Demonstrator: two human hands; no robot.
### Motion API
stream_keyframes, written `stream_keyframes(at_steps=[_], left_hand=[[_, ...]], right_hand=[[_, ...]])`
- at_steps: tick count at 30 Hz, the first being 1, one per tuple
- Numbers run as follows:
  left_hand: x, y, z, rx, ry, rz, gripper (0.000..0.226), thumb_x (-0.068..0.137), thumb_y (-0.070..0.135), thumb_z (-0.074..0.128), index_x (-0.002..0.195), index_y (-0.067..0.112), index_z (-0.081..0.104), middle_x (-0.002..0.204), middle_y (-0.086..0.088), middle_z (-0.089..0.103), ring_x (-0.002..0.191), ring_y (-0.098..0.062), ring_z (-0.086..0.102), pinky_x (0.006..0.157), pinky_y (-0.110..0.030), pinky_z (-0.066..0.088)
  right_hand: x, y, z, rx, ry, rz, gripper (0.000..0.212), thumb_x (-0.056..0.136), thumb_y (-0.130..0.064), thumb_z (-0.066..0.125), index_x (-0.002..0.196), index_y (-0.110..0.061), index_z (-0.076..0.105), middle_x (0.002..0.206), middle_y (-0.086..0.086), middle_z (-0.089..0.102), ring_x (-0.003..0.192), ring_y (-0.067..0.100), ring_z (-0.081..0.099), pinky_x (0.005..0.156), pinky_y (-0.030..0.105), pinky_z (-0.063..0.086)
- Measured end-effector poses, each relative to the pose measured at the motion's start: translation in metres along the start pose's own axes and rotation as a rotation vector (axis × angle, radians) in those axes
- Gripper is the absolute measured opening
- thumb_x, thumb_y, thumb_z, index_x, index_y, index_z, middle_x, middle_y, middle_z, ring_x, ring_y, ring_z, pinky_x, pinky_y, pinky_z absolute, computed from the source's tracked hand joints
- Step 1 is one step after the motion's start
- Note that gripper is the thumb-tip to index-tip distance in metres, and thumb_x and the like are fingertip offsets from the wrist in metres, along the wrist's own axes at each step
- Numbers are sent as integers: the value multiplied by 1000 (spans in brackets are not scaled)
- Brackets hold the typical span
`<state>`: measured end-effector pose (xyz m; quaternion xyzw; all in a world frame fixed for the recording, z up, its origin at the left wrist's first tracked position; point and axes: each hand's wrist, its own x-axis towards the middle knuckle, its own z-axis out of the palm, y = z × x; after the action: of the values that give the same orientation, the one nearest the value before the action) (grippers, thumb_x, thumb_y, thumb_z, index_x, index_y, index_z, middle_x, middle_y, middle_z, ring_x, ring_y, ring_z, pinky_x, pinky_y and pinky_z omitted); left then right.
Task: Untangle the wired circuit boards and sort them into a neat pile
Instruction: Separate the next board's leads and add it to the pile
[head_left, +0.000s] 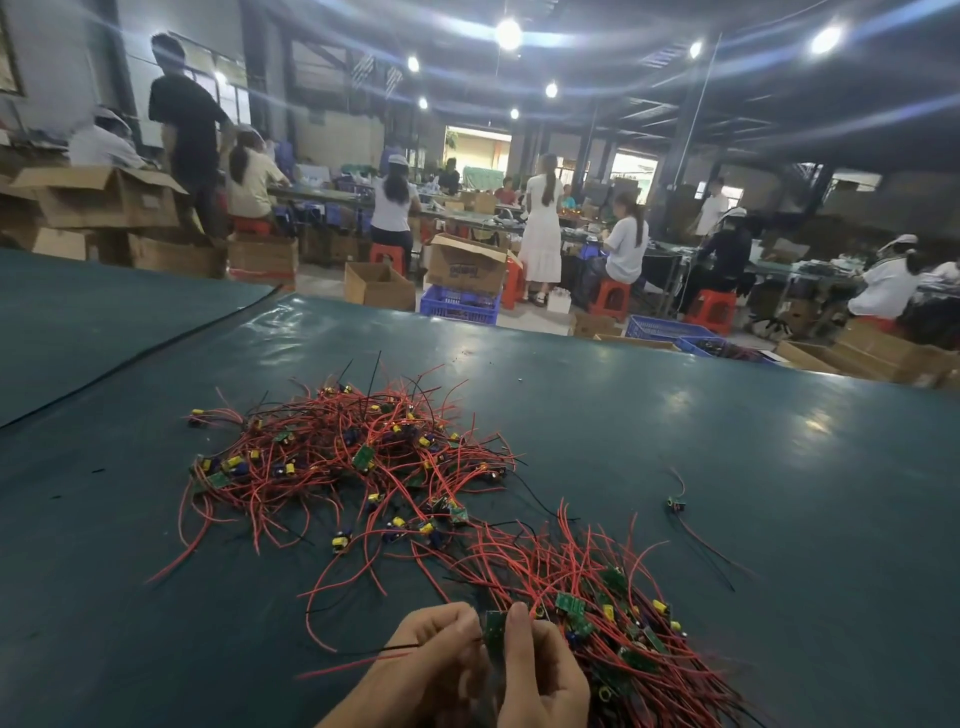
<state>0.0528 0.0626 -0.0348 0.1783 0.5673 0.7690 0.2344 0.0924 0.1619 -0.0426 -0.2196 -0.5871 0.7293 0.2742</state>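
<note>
A tangled heap of small green circuit boards with red and black wires (343, 457) lies on the dark green table (675, 441) ahead of me. A second, more orderly pile of boards (613, 613) sits at the lower right. Both my hands meet at the bottom edge. My right hand (540, 675) pinches a small green circuit board (494, 629) between thumb and fingers. My left hand (431, 660) has its fingers curled at the board's red and black wires, which trail off to the left.
One stray wired board (676, 504) lies alone to the right of the piles. A seam runs across the table mat at the left (135, 358). Beyond the far edge are cardboard boxes (379, 286), blue crates (460, 304), red stools and several seated workers.
</note>
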Motion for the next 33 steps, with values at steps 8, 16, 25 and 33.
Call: stream_keyframes(at_steps=[8, 16, 25, 33], left_hand=[[1, -10, 1, -125, 158, 0, 29, 75, 26, 65, 55, 13, 49, 53, -2, 40, 49, -11, 40, 52, -21, 33], [-2, -3, 3, -72, 137, 32, 42, 74, 35, 73, 68, 4, 46, 66, -11, 38, 65, -20, 37, 64, -31, 28], [1, -4, 1, -61, 136, -26, 36, 87, 26, 67, 67, -1, 53, 60, -7, 48, 59, -15, 48, 61, -22, 36], [2, -3, 0, -12, 113, -30, 39, 83, 33, 62, 50, 12, 59, 54, -1, 56, 55, -9, 55, 59, -18, 41]], right_hand=[[-1, 5, 2, -21, -52, 190, 22, 86, -15, 68, 81, 6, 68, 76, 26, 63, 76, 26, 64, 61, 22, 49], [-5, 11, 6, -81, 32, 114, 18, 80, -16, 74, 78, 1, 72, 81, 14, 71, 75, 20, 64, 55, 14, 47], [-10, 37, 19, -60, 164, -41, 10, 65, -47, 70, 62, -37, 72, 60, -10, 69, 56, -8, 62, 47, 3, 43], [-6, 35, 23, -60, 164, -134, 5, 68, -41, 71, 63, -41, 70, 50, -12, 63, 48, -15, 55, 49, 5, 44]])
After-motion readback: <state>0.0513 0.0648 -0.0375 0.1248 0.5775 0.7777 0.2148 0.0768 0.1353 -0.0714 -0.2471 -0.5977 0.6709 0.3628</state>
